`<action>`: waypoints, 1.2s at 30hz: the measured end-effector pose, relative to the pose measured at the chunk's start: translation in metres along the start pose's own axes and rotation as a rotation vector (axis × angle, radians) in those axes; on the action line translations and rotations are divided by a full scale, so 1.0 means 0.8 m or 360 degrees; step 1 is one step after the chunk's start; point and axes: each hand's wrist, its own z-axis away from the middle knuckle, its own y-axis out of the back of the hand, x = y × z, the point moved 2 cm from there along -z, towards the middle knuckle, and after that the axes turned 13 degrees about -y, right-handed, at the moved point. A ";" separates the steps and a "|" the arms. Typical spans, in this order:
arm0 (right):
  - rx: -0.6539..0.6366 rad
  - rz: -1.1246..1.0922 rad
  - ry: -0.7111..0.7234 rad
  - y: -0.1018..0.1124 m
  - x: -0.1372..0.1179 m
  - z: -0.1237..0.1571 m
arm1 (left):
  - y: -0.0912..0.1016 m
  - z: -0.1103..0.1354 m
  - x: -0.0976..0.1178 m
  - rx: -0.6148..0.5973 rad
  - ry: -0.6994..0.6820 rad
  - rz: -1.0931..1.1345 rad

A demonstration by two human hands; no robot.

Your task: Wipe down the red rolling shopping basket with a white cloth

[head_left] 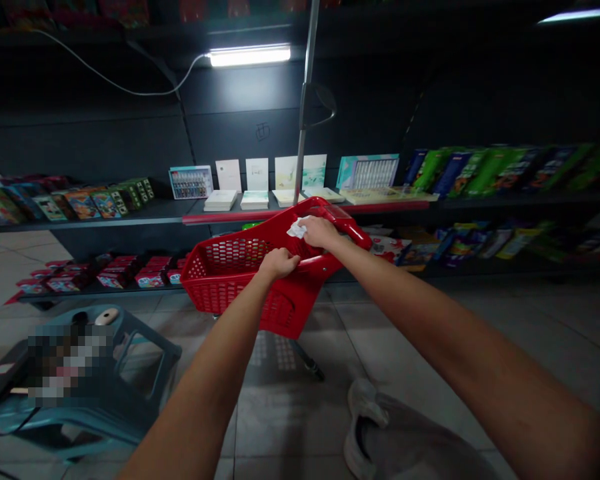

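Observation:
A red plastic shopping cart with perforated sides stands in front of me. My left hand is closed over the cart's near side rim. In my right hand is a crumpled white tissue, held at the inside of the cart near its red handle. The fingertips of the right hand are partly hidden behind the tissue. A metal pole rises behind the cart.
Dark shelves carry white booklets, small boxes at left and green and blue packs at right. A blue-grey plastic stool with things on it stands at lower left. A lamp glows above.

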 end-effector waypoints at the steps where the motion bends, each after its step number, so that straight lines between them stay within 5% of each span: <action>1: -0.0028 -0.0016 0.0044 0.002 0.004 0.003 | 0.001 0.001 0.000 -0.0002 0.0007 -0.0008; 6: -0.0160 -0.0119 0.0461 0.030 0.024 0.041 | 0.003 0.003 0.000 -0.0002 0.0011 -0.0035; 11: -0.0057 -0.0173 0.0948 0.072 0.044 0.103 | 0.000 -0.002 -0.001 0.0010 -0.0002 -0.0022; 14: 0.0010 -0.0165 0.1052 0.082 0.074 0.117 | -0.002 -0.002 -0.003 0.0031 -0.0037 0.0014; 23: 0.0275 -0.0344 0.0957 0.074 0.162 0.080 | 0.001 0.008 -0.010 0.0065 -0.0207 0.0178; 30: 0.0130 -0.0389 0.0562 0.070 0.164 0.037 | 0.007 0.015 -0.028 -0.0056 -0.0184 0.0502; 36: 0.0294 -0.0321 0.0238 0.055 0.142 -0.003 | 0.019 0.020 -0.036 -0.0138 -0.0155 0.0641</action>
